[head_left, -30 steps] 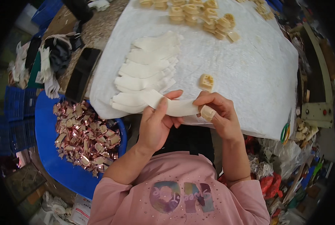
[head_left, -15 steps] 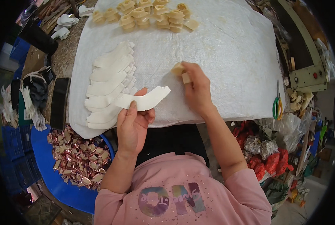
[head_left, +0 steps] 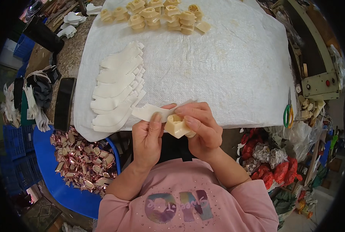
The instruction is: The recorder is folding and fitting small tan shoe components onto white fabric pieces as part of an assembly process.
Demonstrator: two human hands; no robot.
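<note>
Over the near edge of the white-covered table, my left hand (head_left: 146, 141) pinches a curved white strip (head_left: 144, 113) between thumb and fingers. My right hand (head_left: 206, 133) is closed on a cream hollow moulded piece (head_left: 176, 128), whose open top faces up. The strip's right part runs behind this piece, and my right fingertips press against its far end. Whether the strip is stuck to the piece, I cannot tell. Left of my hands lies an overlapping row of similar white strips (head_left: 112, 94) with notched edges. Several stacked cream pieces (head_left: 150, 15) stand at the far side.
A white woven sheet (head_left: 219, 69) covers the table. A black phone (head_left: 65, 101) lies at its left. Below is a blue tub (head_left: 50, 174) of shiny pinkish parts (head_left: 83, 162). Scissors (head_left: 288, 114) with green and orange handles sit at the right edge, near a metal machine frame (head_left: 321, 86).
My right hand has come nearer and left with the cream piece, meeting the strip. My left hand has shifted slightly right and nearer, still holding the strip.
</note>
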